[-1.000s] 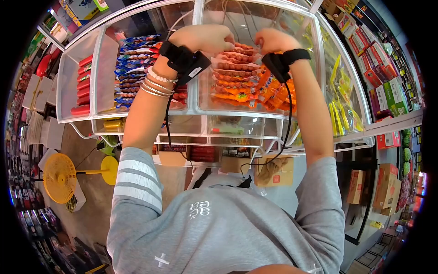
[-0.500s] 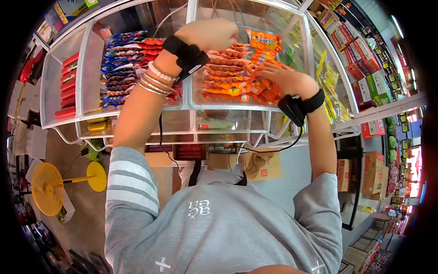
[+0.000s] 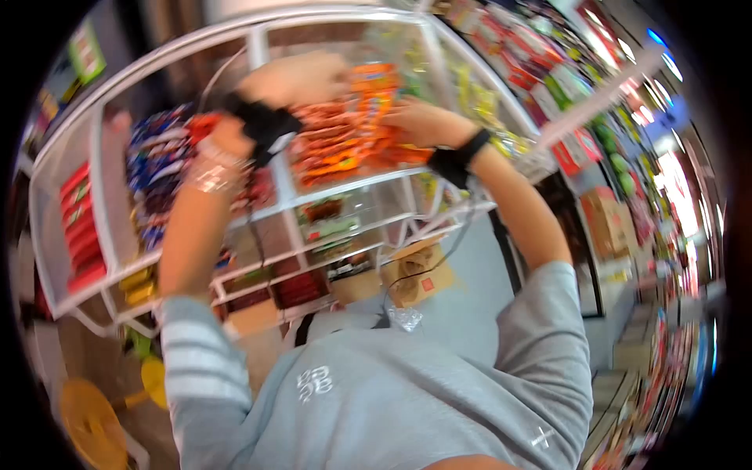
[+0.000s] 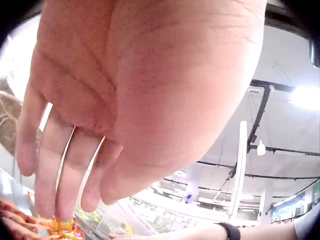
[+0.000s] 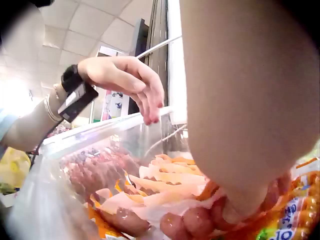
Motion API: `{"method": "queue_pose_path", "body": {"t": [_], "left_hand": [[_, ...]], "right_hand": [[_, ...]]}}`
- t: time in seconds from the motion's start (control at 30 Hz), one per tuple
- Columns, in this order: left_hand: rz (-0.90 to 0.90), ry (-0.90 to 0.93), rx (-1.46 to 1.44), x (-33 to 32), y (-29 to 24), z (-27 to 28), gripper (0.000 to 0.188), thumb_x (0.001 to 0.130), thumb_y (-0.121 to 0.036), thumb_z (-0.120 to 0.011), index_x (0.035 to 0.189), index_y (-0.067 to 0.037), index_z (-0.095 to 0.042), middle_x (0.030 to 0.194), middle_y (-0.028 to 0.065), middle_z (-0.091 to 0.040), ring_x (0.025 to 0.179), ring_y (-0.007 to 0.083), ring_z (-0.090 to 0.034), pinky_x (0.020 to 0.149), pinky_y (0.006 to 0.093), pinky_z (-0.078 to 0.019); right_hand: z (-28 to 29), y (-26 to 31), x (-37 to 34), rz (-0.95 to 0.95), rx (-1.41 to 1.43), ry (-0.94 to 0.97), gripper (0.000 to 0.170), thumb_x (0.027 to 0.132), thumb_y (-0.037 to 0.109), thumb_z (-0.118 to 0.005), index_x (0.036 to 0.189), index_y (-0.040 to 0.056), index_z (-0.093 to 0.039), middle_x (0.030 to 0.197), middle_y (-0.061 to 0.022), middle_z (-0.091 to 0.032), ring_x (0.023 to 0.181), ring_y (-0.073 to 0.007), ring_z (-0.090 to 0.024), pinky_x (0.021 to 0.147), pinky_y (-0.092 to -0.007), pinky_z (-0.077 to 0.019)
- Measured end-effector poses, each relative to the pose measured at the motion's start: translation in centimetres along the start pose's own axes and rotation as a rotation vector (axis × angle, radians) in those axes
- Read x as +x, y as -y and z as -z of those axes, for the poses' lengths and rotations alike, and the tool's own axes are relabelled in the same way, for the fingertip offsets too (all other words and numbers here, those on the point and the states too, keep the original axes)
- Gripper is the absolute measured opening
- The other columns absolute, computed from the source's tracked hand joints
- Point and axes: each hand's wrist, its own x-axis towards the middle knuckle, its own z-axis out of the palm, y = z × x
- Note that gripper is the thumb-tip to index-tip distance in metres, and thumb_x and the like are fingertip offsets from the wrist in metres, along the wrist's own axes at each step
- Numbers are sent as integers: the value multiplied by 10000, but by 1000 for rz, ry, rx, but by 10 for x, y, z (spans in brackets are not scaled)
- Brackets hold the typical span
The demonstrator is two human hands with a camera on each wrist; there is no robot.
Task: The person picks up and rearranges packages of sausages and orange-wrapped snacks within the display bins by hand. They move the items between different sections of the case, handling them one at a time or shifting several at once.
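Shop interior in the background, with crowded goods shelves [image 3: 666, 352] at the head view's right edge and grey floor [image 3: 454, 290] below, much of that view blurred. Across the upper part, a white-framed display case [image 3: 352, 188] with clear panels, divided into compartments. In front, a person in a short-sleeved grey shirt [image 3: 384, 392], both arms stretched over the case. Low at the left, a yellow fan [image 3: 92, 423]; under the case, an open cardboard box [image 3: 419, 274]. From left to right inside, red tubes [image 3: 81, 227] in one compartment, blue packs [image 3: 157, 157] in rows in the next, then orange packs [image 3: 337, 137] stacked close together, with yellow packs [image 3: 482, 102] past another divider. Above the far part of the orange packs, the left hand [image 3: 298, 78], released, with fingers loosely extended and nothing in the grasp. Down at the right side of those same packs, the right hand [image 3: 427, 123], against them, one digit reaching in among the sausages [image 5: 197, 222]; with the other fingers hidden, impossible to tell whether pinching or only touching. On each wrist, a black strapped device; beside the left one, pale bracelets [image 3: 213, 168]. Smallest, reddish nails on the left hand.
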Motion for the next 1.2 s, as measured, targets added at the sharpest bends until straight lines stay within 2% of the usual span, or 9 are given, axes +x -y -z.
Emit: {"method": "queue_pose_path", "body": {"t": [0.1, 0.2, 0.23, 0.5, 0.57, 0.73, 0.93, 1.07, 1.2], "left_hand": [[-44, -67, -27, -9, -5, 19, 188, 836, -166, -538, 881, -2, -618, 772, 144, -630, 708, 238, -612, 650, 327, -484], [-30, -11, -60, -7, 3, 9, 142, 822, -107, -536, 867, 12, -599, 759, 142, -623, 689, 234, -608, 644, 313, -475], [11, 44, -187, -6, -2, 5, 162, 802, -112, -529, 878, 17, -590, 783, 190, -607, 732, 345, -588, 654, 371, -463], [-28, 234, -137, -4, 10, -33, 201, 793, -129, -540, 937, 0, -594, 829, 166, -625, 763, 305, -610, 680, 361, -488], [212, 422, -158, -12, -14, -13, 237, 809, -183, -533, 950, -3, -595, 799, 157, -626, 715, 252, -618, 633, 348, -499], [230, 536, -140, -15, 1, -21, 281, 789, -225, -578, 982, -24, -617, 910, 159, -634, 814, 255, -629, 716, 351, -494], [117, 445, -47, -16, 16, -37, 275, 780, -242, -573, 943, -28, -627, 876, 143, -644, 820, 282, -624, 734, 359, -487], [70, 400, -12, -18, 17, -40, 250, 774, -241, -562, 912, -47, -637, 870, 145, -641, 812, 286, -622, 726, 362, -485], [70, 390, -27, -18, 19, -42, 260, 781, -256, -565, 920, -47, -633, 869, 143, -643, 811, 286, -623, 725, 365, -485]], "right_hand": [[5, 6, 9, -71, -82, 121, 405, 764, 162, -525, 1161, 84, -528, 1016, -121, -582, 1025, -287, -516, 909, -426, -362], [7, 23, 16, -177, -135, 293, 516, 762, 222, -528, 1260, 108, -457, 1206, -102, -493, 1150, -268, -427, 931, -481, -348], [3, 25, 13, -199, -130, 291, 564, 745, 206, -555, 1289, 111, -435, 1240, -108, -470, 1181, -283, -408, 944, -492, -338], [5, 19, 13, -267, -70, 308, 588, 726, 153, -588, 1294, 145, -439, 1252, -64, -487, 1212, -251, -407, 958, -620, -255], [13, 21, 20, -310, -56, 369, 566, 754, 165, -566, 1302, 145, -428, 1253, -69, -499, 1204, -260, -424, 977, -619, -243], [-1, 22, 28, -308, -175, 380, 497, 820, 218, -491, 1308, 153, -419, 1188, -88, -527, 1154, -255, -461, 945, -551, -313], [-9, 9, 34, -117, -466, 333, 443, 775, 209, -577, 1178, 134, -410, 1079, -93, -578, 1045, -283, -558, 783, -598, -389], [-5, 7, 28, -23, -451, 179, 296, 805, 127, -541, 1086, 97, -455, 968, -72, -606, 962, -271, -585, 845, -628, -338], [27, 10, 19, -150, -257, 207, 237, 778, 125, -557, 1004, 78, -501, 862, -109, -631, 877, -313, -607, 844, -513, -396]]}}
